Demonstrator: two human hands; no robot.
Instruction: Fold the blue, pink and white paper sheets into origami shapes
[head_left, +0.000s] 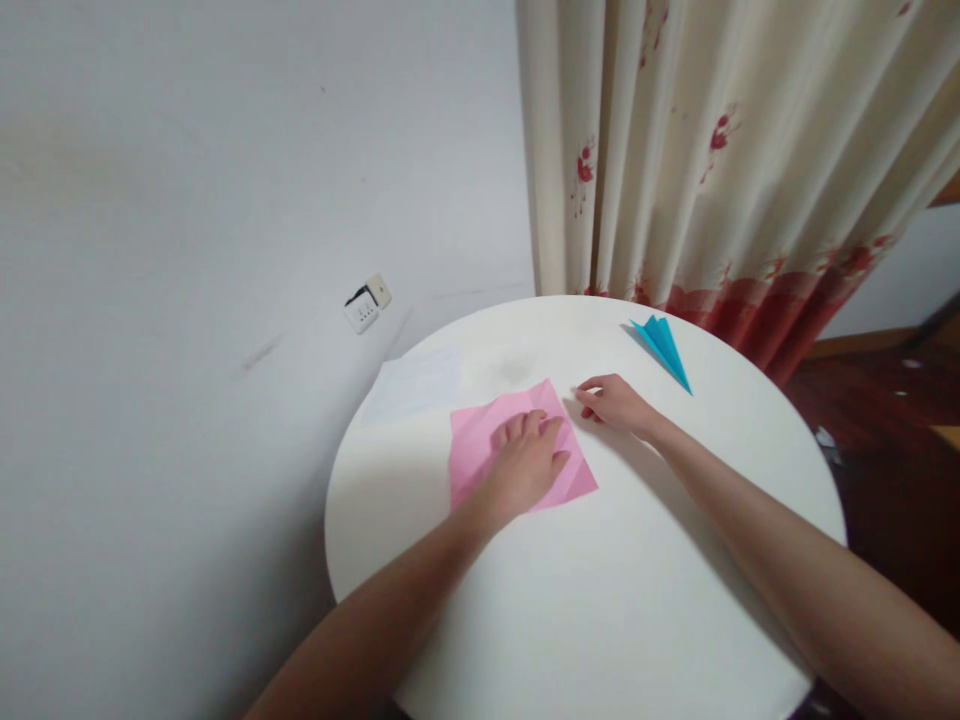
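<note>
A pink square of paper (480, 440) with crease lines lies flat on the round white table (615, 580). My left hand (529, 462) rests palm down on the sheet, fingers spread over its middle. My right hand (613, 402) sits on the tabletop just off the sheet's far right corner, fingers curled, fingertips close to that corner; whether they touch the paper I cannot tell. A blue folded paper plane (663, 346) lies farther back on the table, apart from both hands.
A white sheet (416, 385) lies at the table's back left edge. A grey wall with a socket (366, 305) stands behind. A cream curtain with red print (720, 170) hangs at the back right, dark wooden floor (885, 420) beyond.
</note>
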